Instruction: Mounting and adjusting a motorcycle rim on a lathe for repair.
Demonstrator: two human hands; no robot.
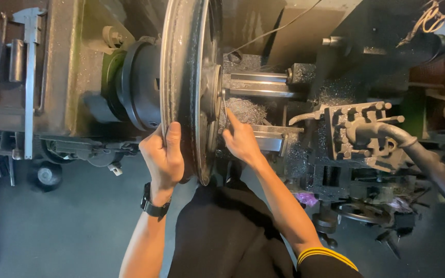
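tool post (359, 131) crowds right, open floor (78, 216) left

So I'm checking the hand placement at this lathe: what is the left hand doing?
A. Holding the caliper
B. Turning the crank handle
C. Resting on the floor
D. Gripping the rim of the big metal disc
D: the left hand wraps its fingers over the rim of the big metal disc.

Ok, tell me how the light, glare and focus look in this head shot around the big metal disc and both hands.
Head view: light falls from above, with a bright glare streak along the rim of the metal disc; the left hand gripping that rim and the right hand at the hub are sharp and evenly lit; the floor below is dim; the wide lens bends the edges slightly.
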